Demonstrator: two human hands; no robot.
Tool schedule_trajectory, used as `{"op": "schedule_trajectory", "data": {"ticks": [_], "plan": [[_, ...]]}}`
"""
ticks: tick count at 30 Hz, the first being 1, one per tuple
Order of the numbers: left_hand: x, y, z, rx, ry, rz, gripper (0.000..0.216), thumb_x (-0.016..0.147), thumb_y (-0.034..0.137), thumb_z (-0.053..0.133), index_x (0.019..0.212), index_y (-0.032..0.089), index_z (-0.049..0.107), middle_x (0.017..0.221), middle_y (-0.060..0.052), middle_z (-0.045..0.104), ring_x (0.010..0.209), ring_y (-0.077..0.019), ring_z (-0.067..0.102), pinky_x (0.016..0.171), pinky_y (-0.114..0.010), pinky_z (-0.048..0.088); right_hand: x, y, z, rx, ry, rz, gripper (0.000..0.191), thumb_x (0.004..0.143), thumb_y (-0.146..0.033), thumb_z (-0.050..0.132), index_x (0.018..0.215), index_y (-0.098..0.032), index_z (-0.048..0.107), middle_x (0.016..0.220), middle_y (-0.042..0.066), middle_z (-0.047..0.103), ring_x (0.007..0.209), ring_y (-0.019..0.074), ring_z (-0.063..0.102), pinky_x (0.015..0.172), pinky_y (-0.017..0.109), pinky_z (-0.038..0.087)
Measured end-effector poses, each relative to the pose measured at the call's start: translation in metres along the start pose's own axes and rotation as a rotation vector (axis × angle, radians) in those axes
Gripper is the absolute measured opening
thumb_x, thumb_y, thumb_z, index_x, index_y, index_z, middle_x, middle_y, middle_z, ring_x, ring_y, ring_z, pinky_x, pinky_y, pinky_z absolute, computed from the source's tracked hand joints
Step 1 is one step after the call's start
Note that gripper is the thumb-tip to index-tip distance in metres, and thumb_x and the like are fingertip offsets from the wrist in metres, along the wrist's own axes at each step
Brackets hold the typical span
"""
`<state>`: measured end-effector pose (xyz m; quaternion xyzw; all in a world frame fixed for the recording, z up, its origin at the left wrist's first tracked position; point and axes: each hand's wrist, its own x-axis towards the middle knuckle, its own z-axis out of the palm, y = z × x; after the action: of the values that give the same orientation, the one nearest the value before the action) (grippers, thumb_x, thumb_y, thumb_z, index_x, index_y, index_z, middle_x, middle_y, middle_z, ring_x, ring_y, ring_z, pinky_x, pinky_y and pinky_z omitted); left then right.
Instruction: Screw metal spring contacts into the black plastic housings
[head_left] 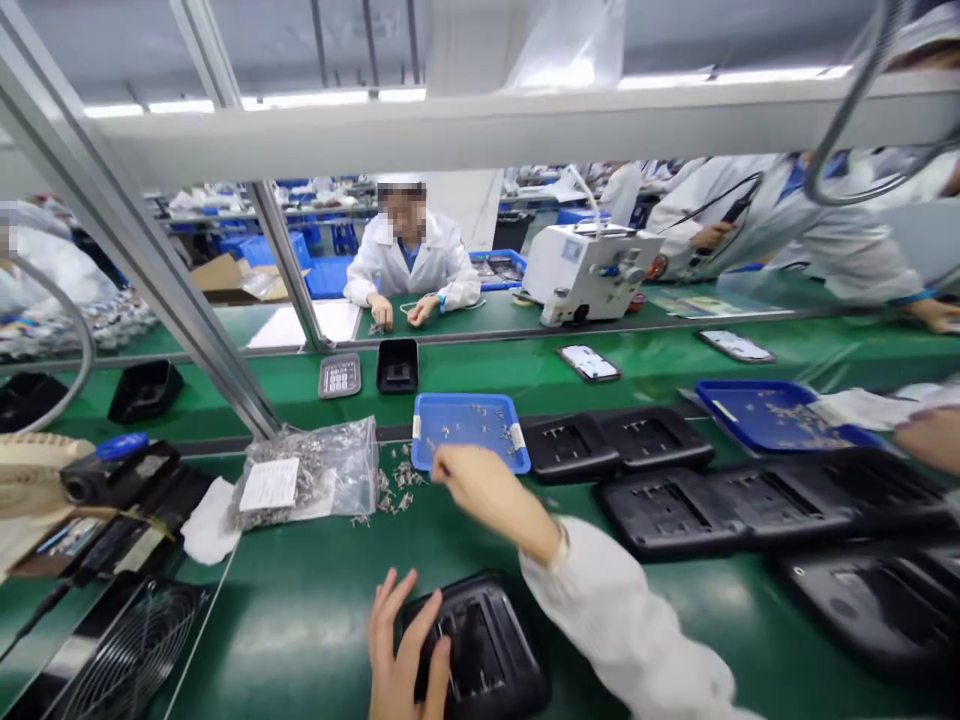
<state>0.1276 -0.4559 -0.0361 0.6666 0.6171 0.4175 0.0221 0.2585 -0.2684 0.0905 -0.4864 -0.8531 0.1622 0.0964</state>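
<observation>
In front of me a black plastic housing (491, 640) with a slotted recess lies on the green bench. My left hand (401, 655) rests at its left side with the fingers spread, some of them touching its top. My right hand (487, 490) is stretched out to the near edge of a blue tray (469, 402) that holds a few small metal parts. Its fingers are pressed together, and whatever may be between them is hidden. Left of that hand, a loose heap of small metal parts (394, 485) lies beside a clear plastic bag (315, 470) of similar pieces.
Several black housings (667, 510) stand in rows on the right, near a second blue tray (739, 415). A metal post (172, 240) rises at the left, above a fan guard (135, 650). Across the bench a co-worker (412, 250) sits by a white machine (589, 270).
</observation>
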Motion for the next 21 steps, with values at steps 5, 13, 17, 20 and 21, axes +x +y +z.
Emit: {"op": "schedule_trajectory", "data": {"ticks": [5, 13, 17, 20, 21], "plan": [[0.048, 0.0, -0.018, -0.155, -0.009, 0.156, 0.041, 0.094, 0.018, 0.054, 0.13, 0.035, 0.059, 0.126, -0.005, 0.063, 0.115, -0.0194, 0.065, 0.094, -0.03, 0.06, -0.079, -0.022, 0.009, 0.164, -0.107, -0.156, 0.024, 0.082, -0.008, 0.049, 0.092, -0.023, 0.065, 0.092, -0.003, 0.072, 0.08, 0.0131, 0.067, 0.063, 0.022, 0.036], [0.086, 0.023, -0.034, -0.443, -0.28, 0.376, 0.013, 0.091, 0.027, 0.063, 0.098, 0.025, 0.074, 0.083, 0.0, 0.073, 0.073, -0.0091, 0.071, 0.069, -0.011, 0.058, -0.114, 0.003, 0.008, 0.628, -0.228, 0.008, 0.015, 0.085, -0.015, 0.052, 0.086, -0.019, 0.066, 0.076, -0.003, 0.072, 0.071, 0.0087, 0.064, 0.067, 0.017, 0.041], [0.081, 0.028, -0.037, -0.547, -0.374, 0.467, 0.011, 0.09, 0.021, 0.064, 0.096, 0.021, 0.074, 0.081, -0.001, 0.074, 0.071, -0.0085, 0.071, 0.069, -0.01, 0.056, -0.125, 0.012, 0.016, 0.827, -0.477, 0.1, 0.02, 0.087, -0.035, 0.056, 0.091, -0.017, 0.064, 0.075, -0.002, 0.071, 0.042, 0.0042, 0.044, 0.043, 0.016, 0.034], [0.071, 0.025, -0.037, -0.622, -0.434, 0.377, 0.005, 0.085, 0.019, 0.07, 0.085, 0.021, 0.075, 0.076, 0.0, 0.074, 0.068, -0.009, 0.071, 0.067, -0.011, 0.056, -0.133, 0.013, 0.022, 0.939, -0.567, 0.131, 0.025, 0.089, -0.038, 0.054, 0.098, -0.016, 0.064, 0.078, -0.001, 0.07, 0.038, 0.004, 0.041, 0.037, 0.017, 0.032], [0.067, 0.022, -0.035, -0.645, -0.46, 0.302, 0.004, 0.083, 0.02, 0.073, 0.08, 0.022, 0.075, 0.072, 0.0, 0.074, 0.066, -0.0094, 0.071, 0.065, -0.011, 0.056, -0.137, 0.012, 0.024, 0.912, -0.539, 0.101, 0.025, 0.09, -0.037, 0.054, 0.098, -0.017, 0.065, 0.08, -0.001, 0.071, 0.04, 0.0047, 0.045, 0.039, 0.017, 0.035]]}}
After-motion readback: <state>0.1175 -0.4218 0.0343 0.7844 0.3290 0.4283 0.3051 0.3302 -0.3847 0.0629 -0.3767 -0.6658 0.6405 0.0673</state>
